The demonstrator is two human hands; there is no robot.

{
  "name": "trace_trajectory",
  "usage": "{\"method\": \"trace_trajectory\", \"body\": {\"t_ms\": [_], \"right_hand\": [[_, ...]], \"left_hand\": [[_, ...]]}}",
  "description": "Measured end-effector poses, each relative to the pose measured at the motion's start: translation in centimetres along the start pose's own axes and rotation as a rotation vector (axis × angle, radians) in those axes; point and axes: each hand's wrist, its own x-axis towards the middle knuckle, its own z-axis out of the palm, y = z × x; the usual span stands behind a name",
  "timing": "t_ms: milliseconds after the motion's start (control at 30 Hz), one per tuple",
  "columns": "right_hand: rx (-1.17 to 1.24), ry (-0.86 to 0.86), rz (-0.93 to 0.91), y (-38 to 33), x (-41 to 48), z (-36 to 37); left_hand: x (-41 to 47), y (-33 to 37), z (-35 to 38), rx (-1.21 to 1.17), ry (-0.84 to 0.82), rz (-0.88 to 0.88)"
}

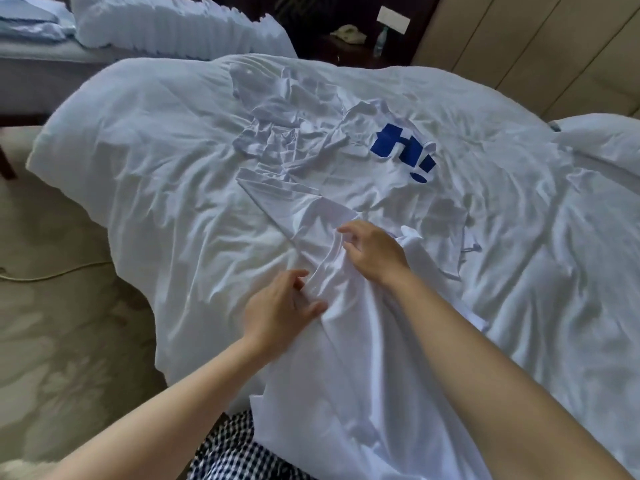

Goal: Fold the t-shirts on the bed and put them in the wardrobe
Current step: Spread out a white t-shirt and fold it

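Note:
A white t-shirt (346, 358) lies stretched toward me across the near edge of the bed (156, 174), its lower part hanging over the side. My left hand (280, 306) pinches a raised fold of this shirt between thumb and fingers. My right hand (374, 249) grips the bunched fabric just beyond it, fingers curled. Farther back lies a white t-shirt with a blue print (401, 150), spread and wrinkled. A third crumpled white t-shirt (277, 123) sits to its left. No wardrobe is clearly visible.
The white duvet covers the whole bed. A second bed with a pillow (166, 26) stands at the back left. A dark nightstand with a bottle (380, 41) is behind. Beige wall panels (536, 46) run along the right. A cable (52, 275) crosses the carpet at left.

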Motion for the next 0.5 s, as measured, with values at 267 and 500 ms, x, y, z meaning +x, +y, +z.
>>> {"method": "trace_trajectory", "body": {"t_ms": [267, 500], "right_hand": [[0.029, -0.046, 0.024, 2.1, 2.4, 2.3], [-0.016, 0.031, 0.181, 2.2, 2.0, 2.6]], "left_hand": [[0.5, -0.7, 1.3, 0.067, 0.149, 0.104], [0.5, -1.2, 2.0, 0.103, 0.254, 0.187]]}}
